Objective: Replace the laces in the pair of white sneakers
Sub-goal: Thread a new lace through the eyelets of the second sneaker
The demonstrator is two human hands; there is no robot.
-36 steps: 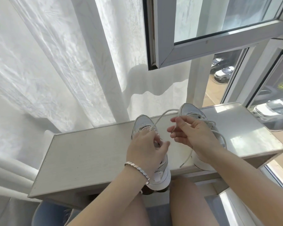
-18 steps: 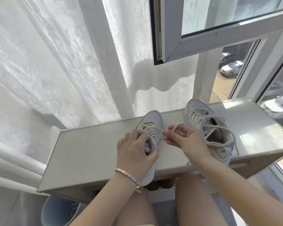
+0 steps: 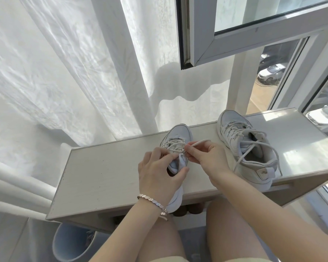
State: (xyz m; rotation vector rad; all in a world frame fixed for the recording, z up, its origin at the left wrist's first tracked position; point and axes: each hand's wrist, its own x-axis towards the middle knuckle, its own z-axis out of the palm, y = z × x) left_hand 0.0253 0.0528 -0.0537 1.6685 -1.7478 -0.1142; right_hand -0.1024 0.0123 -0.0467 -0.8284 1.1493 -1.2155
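Left hand: curled round the tongue and collar of the sneaker, thumb on one side and fingers on the other, so that the shoe is steadied.
Right hand: thumb and forefinger are pinched on the lace, just past the left fingertips, and a loop is arched over the knuckles.
Sneaker: stood on the bench beneath both hands, toe away. The heel is seen past the near edge, under the left wrist.
Second sneaker: set just right of the right hand, its laces slack, with one end trailed over the bench edge.
Stage: the upper eyelets are judged to be in work. Whether the lace is being drawn out or fed in cannot be told.
Risk, tipping: if the lace is tugged toward the body, the overhanging heel could be pulled off the edge should the left grip be eased.
Risk, slipping: the pinch is small, so the lace could be lost or its tip frayed at the eyelet.
Risk, snagging: the trailing end could be caught by the right forearm and the second sneaker dragged.
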